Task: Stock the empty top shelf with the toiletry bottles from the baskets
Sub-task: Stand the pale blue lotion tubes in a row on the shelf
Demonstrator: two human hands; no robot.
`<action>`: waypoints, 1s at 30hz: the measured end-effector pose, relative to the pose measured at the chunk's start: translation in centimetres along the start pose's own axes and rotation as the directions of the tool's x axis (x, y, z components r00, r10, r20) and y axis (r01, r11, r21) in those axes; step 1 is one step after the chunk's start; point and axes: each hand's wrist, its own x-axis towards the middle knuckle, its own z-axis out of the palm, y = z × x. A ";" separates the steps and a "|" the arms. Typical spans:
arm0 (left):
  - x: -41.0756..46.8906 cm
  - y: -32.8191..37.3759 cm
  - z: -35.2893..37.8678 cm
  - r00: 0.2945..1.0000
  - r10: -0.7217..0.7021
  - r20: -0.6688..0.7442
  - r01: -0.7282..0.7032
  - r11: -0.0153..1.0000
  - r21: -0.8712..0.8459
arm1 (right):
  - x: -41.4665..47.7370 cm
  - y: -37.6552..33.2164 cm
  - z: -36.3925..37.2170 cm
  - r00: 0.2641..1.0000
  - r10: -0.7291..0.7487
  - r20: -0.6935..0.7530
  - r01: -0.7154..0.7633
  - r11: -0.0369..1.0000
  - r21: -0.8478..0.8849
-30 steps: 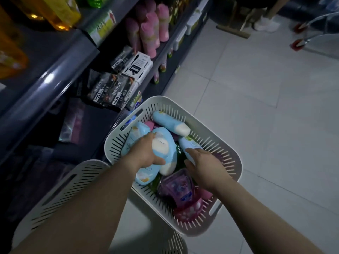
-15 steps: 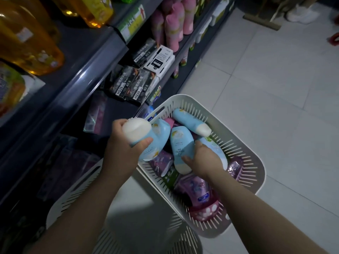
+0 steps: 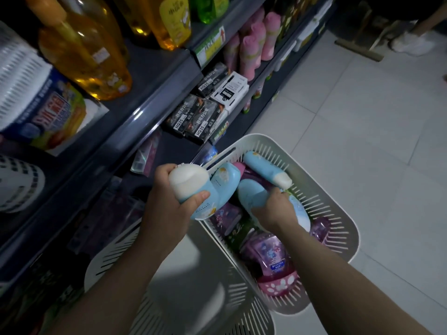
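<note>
**Fingers (image 3: 165, 170) curled round bottles, both hands**

Fingers of the left hand (image 3: 169, 213) wrap tight round a blue bottle (image 3: 222, 184), white cap up. Since a second ago it has risen from the pile to just above the rim of the basket (image 3: 348, 228). The right hand (image 3: 275, 211) now grips a second blue bottle (image 3: 251, 197), low inside the basket. Judgement: two bottles nearly ready for shelving; top shelf not in view. Beyond the right fingers lies a third blue bottle (image 3: 263, 169); under that wrist, purple bottles (image 3: 268, 255). Beneath the left forearm is a lower basket (image 3: 101, 264), only partly seen.
</note>
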 end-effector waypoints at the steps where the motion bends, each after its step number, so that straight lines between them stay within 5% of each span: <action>1: -0.3 0.6 -0.5 1.000 0.006 -0.008 -0.006 1.000 -0.005 | -0.5 -0.2 -1.1 1.000 -0.019 0.002 0.019 1.000 -0.012; 7: -3.1 5.5 -4.8 0.995 0.039 -0.097 -0.042 0.999 -0.028 | -5.9 -3.5 -9.3 0.965 -0.260 0.034 0.262 0.962 -0.082; 11: -5.3 9.0 -9.0 0.986 0.025 -0.162 -0.040 0.995 -0.095 | -11.3 -7.8 -14.9 0.871 -0.491 0.036 0.492 0.865 -0.097; 18: -11.5 15.4 -19.4 0.904 0.150 -0.401 -0.176 0.984 -0.029 | -23.1 -16.5 -22.9 0.532 -0.847 -0.005 0.835 0.526 -0.161; 30: -24.8 20.7 -38.7 0.621 0.212 -0.755 -0.270 0.962 0.048 | -42.8 -30.1 -27.4 0.040 -0.999 0.005 0.999 0.040 -0.010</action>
